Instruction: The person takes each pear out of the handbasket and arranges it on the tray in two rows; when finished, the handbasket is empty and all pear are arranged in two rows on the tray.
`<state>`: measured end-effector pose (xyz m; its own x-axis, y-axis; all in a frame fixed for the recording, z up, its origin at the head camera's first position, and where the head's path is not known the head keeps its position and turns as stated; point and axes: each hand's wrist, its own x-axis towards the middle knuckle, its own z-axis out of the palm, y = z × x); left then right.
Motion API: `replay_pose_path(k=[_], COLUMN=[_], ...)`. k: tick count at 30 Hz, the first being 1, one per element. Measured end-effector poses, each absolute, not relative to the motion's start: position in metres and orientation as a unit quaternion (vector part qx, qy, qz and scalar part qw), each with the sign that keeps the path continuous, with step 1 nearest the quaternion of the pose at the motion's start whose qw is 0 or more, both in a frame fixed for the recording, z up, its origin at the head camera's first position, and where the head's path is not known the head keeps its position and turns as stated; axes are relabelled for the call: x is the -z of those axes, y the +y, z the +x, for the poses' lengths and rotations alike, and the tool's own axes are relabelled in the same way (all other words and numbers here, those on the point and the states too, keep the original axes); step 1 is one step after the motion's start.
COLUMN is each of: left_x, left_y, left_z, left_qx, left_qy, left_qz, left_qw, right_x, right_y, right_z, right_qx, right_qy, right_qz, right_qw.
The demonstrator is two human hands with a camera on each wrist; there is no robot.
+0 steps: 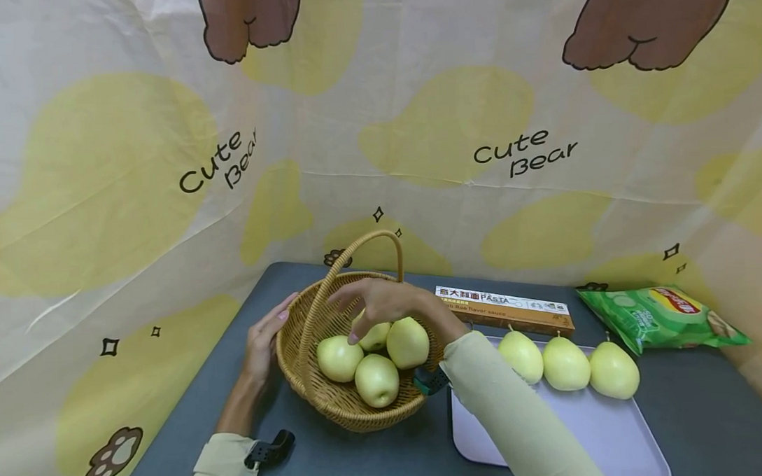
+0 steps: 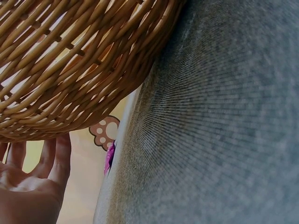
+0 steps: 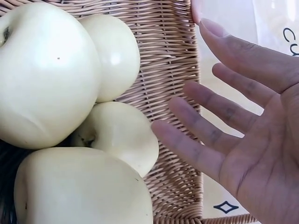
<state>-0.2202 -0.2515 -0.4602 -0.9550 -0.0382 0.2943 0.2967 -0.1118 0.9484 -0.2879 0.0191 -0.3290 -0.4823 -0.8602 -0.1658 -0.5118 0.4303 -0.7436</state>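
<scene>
A woven wicker basket (image 1: 362, 414) with a tall arched handle (image 1: 308, 317) stands on the dark table. Several pale green pears (image 1: 377, 380) lie inside it. My left hand (image 1: 260, 344) rests along the basket's outer left side, fingertips at the rim; in the left wrist view its extended fingers (image 2: 60, 161) meet the wickerwork (image 2: 70, 84). Over the basket, above the pears, hovers my right hand (image 1: 377, 301). The right wrist view shows its palm bare and its fingers (image 3: 210, 133) spread, near a pear (image 3: 124, 135), with nothing held.
Right of the basket, a pale lilac tray (image 1: 640, 446) bears a row of more pears (image 1: 566, 363), partly hidden by my right sleeve (image 1: 519, 408). Behind it lies a long pasta box (image 1: 503, 311). A green chip bag (image 1: 664, 319) sits at the far right, before a printed cloth backdrop (image 1: 415, 125).
</scene>
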Motion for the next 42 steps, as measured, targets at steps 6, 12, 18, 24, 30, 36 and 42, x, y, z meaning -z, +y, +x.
replay_pose_path(k=[6, 12, 18, 24, 30, 36, 42], left_x=[0.460, 0.459, 0.458, 0.458, 0.458, 0.458, 0.459], left_y=[-0.253, -0.254, -0.253, -0.252, -0.252, -0.252, -0.252], left_z=[-0.219, -0.218, -0.217, -0.217, -0.217, -0.218, -0.219], left_qx=[0.736, 0.735, 0.734, 0.736, 0.736, 0.741, 0.744], left_qy=[-0.658, -0.660, -0.664, -0.664, -0.663, -0.656, -0.652], left_qz=[-0.103, -0.098, -0.085, -0.076, -0.081, -0.088, -0.091], left_qw=[0.118, 0.120, 0.114, 0.111, 0.107, 0.112, 0.113], right_x=[0.332, 0.334, 0.337, 0.343, 0.345, 0.347, 0.348], right_y=[0.012, 0.003, -0.003, -0.008, -0.011, -0.014, -0.016], right_z=[-0.288, -0.286, -0.283, -0.282, -0.281, -0.281, -0.280], right_qx=[0.296, 0.284, 0.285, 0.267, 0.239, 0.221, 0.213], right_qy=[0.804, 0.803, 0.797, 0.798, 0.802, 0.802, 0.809], right_qz=[-0.428, -0.428, -0.420, -0.417, -0.425, -0.436, -0.425], right_qw=[0.287, 0.301, 0.328, 0.344, 0.346, 0.344, 0.346])
